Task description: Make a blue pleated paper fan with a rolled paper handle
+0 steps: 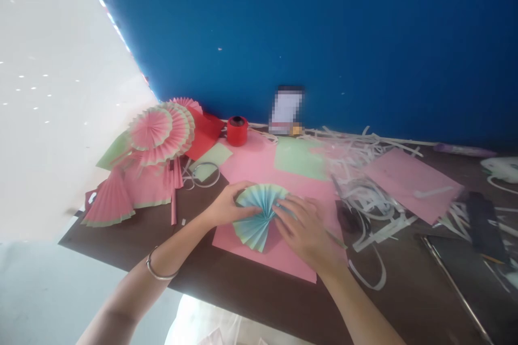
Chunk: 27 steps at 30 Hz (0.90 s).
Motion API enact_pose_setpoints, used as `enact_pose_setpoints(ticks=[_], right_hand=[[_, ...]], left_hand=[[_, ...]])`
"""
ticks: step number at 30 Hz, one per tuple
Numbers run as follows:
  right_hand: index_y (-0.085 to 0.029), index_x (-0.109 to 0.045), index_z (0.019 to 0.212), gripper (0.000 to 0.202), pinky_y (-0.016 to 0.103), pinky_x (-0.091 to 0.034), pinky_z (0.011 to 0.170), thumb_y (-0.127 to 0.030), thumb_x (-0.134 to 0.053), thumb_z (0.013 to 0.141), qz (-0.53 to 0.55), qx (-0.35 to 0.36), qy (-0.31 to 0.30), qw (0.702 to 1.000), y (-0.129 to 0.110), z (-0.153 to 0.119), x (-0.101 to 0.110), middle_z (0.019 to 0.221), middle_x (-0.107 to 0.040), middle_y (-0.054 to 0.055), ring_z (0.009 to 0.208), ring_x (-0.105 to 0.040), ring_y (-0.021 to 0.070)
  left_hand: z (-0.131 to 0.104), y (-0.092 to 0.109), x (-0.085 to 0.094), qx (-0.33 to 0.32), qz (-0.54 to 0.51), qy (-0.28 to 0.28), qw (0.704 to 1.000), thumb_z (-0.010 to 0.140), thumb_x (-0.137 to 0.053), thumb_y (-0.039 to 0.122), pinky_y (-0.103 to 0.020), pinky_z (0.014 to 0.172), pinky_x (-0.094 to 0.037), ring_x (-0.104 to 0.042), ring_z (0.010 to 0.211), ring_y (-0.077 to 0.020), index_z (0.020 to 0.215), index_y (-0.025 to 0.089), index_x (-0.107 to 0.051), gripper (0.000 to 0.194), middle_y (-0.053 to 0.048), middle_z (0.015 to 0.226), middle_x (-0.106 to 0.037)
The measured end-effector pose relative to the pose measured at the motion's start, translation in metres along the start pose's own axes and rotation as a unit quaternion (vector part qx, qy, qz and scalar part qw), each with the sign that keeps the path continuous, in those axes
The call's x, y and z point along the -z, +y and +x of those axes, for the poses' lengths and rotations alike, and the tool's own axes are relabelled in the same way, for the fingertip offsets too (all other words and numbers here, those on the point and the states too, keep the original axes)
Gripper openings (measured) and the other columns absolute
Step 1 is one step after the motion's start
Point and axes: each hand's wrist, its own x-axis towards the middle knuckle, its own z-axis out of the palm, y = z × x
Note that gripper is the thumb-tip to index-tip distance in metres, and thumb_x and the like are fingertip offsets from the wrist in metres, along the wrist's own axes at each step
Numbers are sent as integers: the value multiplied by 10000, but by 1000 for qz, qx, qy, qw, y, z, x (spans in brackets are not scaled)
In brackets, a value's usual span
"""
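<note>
the blue pleated paper fan (pixel 256 228) is over the pink sheet (pixel 283 265), between both hands; the left hand (pixel 229 207) pinches its left side, thumb across the folds; the right hand (pixel 303 229) lays bent fingers near its centre, though whether they grip i cannot tell; it looks light, springy and easily creased; the gathered middle seems the safest hold, sparing the thin rim

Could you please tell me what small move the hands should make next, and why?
Perhaps the right hand should spread the pleated fan wider while the left hand steadies it: pleats radiate from its centre, but pink paper shows at its lower right.
</note>
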Motion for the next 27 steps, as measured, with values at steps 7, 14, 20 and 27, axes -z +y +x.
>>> enact_pose_setpoints(ticks=[7,14,20,27], right_hand=[[-177,-534,1074,266,539,-370,956,-186,-512,809,18,-75,10,997,-5,7,1,1195,-513,145,1234,-385,317],[-188,-533,1084,223,416,-465,910,-227,-446,883,79,-95,-25,992,-1,4,-7,1115,-553,123,1071,-525,227],[-171,-588,961,163,409,-482,844,-247,-462,890,60,-93,-27,994,6,-1,-18,922,-629,91,916,-574,224],[-208,-593,947,194,373,-487,826,-206,-403,907,136,-81,-77,984,15,0,-19,909,-635,52,890,-577,189]], left_hand=[[3,-6,3,16,-42,11,999,680,-723,279,-286,815,-494,-613,926,-193,1087,152,-598,444,-82,1021,-654],[7,-21,9,50,43,40,997,717,-682,339,-371,930,-456,-579,1053,-234,1180,182,-570,501,-89,1150,-625],[-2,-14,6,-73,305,68,947,764,-597,439,-433,973,-392,-494,1140,-265,1223,176,-506,537,-125,1225,-548],[-1,-14,13,-117,415,-99,897,815,-560,228,-364,923,-383,-548,1039,-204,1068,207,-585,256,-64,1093,-624]])
